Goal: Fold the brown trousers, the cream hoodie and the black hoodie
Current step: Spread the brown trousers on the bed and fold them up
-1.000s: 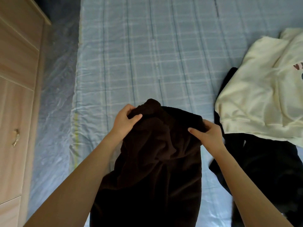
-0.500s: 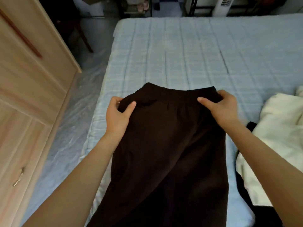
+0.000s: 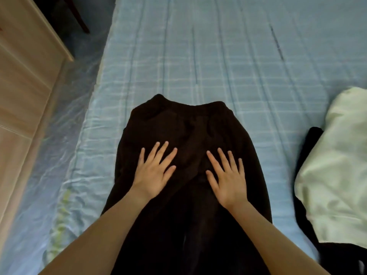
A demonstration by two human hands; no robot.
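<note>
Open pale-blue checked bed sheet [image 3: 218, 66] stretched beyond the dark brown fabric trousers [image 3: 178, 126]. Near the right edge, a crumpled cream hoodie [image 3: 337, 165] over a black hoodie [image 3: 310, 143] blocked the way; a light wooden cabinet [image 3: 23, 96] stood past the left edge.

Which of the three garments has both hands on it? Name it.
The brown trousers, spread lengthwise on the bed: the left hand and right hand lie flat on them. The cream hoodie and the black hoodie lie untouched to the right.
</note>
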